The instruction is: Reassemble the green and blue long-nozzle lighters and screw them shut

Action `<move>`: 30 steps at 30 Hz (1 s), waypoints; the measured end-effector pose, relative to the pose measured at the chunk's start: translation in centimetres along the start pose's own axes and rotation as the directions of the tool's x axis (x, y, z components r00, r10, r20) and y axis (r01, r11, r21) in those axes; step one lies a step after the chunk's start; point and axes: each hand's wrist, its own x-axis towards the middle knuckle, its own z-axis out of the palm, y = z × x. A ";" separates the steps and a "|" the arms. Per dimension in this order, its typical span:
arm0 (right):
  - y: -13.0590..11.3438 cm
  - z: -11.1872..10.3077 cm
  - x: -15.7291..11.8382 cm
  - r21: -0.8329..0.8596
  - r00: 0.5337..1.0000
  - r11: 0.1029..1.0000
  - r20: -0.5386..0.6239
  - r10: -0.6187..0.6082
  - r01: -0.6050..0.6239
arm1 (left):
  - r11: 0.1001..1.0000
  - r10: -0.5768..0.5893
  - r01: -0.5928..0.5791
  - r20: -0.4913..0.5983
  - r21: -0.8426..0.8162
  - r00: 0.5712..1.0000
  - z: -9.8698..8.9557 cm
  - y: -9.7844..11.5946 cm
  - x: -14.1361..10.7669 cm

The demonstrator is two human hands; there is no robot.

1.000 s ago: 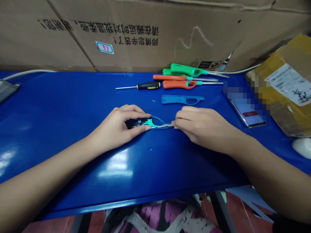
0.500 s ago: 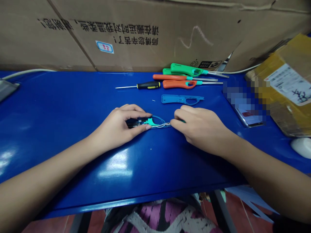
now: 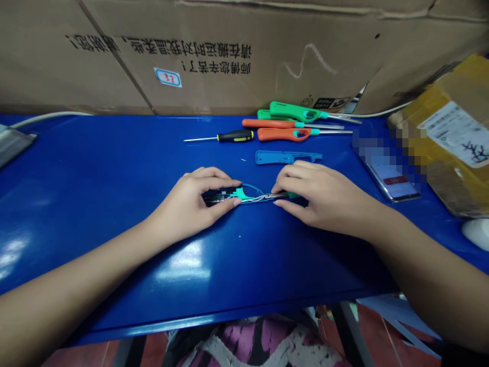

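Observation:
An opened utility lighter point(image 3: 250, 199) lies on the blue table in front of me, its blue half-shell holding a teal trigger point(image 3: 241, 193), white wires and a dark inner body. Around its handle end my left hand point(image 3: 206, 196) is closed, thumb on the near side and fingers on the far side. My right hand point(image 3: 309, 196) is at the other end, with thumb and fingertips on either side of the metal tip point(image 3: 277, 195). Part of the lighter is hidden beneath both hands. Just beyond my right hand lies the other blue half-shell point(image 3: 271, 157).
Green point(image 3: 292, 110) and orange lighters point(image 3: 278, 134) lie near the cardboard box point(image 3: 214, 86) at the back. A black-and-yellow screwdriver point(image 3: 235, 136) is left of them. On the right are a phone point(image 3: 397, 183), a taped parcel point(image 3: 451, 153) and a white object point(image 3: 477, 233).
My right thumb has come down and away from the fingertips, so more of the metal tip shows. My left hand keeps its hold. The whole view has shifted slightly.

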 end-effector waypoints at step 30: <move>-0.7 2.8 1.2 0.333 0.979 0.939 -0.202 -0.015 0.084 | 0.996 0.090 -0.090 -0.030 -0.001 0.995 0.8 0.8 -0.8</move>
